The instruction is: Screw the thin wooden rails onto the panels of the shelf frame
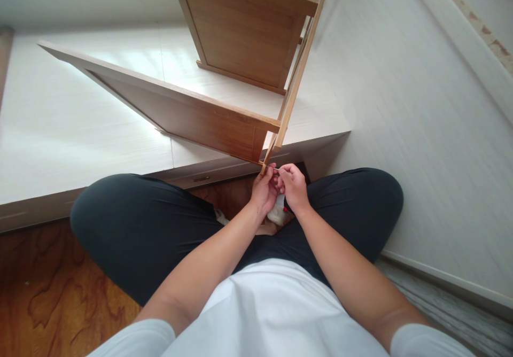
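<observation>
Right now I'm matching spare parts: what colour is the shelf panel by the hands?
Medium brown wood grain on the shelf panel, clearest in the head view.

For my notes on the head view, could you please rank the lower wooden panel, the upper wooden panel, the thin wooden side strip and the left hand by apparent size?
1. Lower wooden panel
2. Upper wooden panel, though cut off by the frame's top edge, so unsure
3. Thin wooden side strip
4. Left hand, smallest despite being nearest the camera

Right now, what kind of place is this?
Likely a room in a home: a person sits cross-legged on a wood floor beside a raised white platform, both hands at the corner of a wooden shelf unit.
</observation>
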Tool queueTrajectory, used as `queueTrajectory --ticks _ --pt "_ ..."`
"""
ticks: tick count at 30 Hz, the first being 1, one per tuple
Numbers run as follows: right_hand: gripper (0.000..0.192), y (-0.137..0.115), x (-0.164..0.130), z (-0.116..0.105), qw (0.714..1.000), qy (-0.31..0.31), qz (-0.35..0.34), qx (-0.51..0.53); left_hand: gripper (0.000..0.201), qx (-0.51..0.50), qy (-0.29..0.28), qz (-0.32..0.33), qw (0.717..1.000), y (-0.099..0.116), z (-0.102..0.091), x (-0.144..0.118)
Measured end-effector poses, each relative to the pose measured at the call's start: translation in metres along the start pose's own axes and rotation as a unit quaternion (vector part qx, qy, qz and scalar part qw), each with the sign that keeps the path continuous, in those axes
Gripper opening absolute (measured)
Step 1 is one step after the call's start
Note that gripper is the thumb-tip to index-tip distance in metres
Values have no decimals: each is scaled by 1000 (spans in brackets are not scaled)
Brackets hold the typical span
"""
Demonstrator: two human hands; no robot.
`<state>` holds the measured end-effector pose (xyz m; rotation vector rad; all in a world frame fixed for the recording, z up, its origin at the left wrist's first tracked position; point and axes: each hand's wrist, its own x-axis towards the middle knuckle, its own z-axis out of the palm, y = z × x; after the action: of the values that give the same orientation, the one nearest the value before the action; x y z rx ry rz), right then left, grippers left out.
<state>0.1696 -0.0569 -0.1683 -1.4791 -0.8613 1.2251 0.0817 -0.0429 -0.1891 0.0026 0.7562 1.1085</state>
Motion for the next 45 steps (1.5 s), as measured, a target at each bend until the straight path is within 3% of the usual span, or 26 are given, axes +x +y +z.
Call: queueTrajectory --ticks 9,15,35,45 --pt "31 -1 -2 2 1000 -1 -4 22 35 24 -33 2 999 -1 -8 5" --pt "30 7 1 2 996 -5 39 79 38 31 -39 -9 999 -1 -9 5" --pt "38 9 5 4 976 -29 125 178 46 44 -4 1 999 -4 -14 10" --pt "36 7 10 8 974 -18 117 193 46 53 2 21 998 -3 -13 12"
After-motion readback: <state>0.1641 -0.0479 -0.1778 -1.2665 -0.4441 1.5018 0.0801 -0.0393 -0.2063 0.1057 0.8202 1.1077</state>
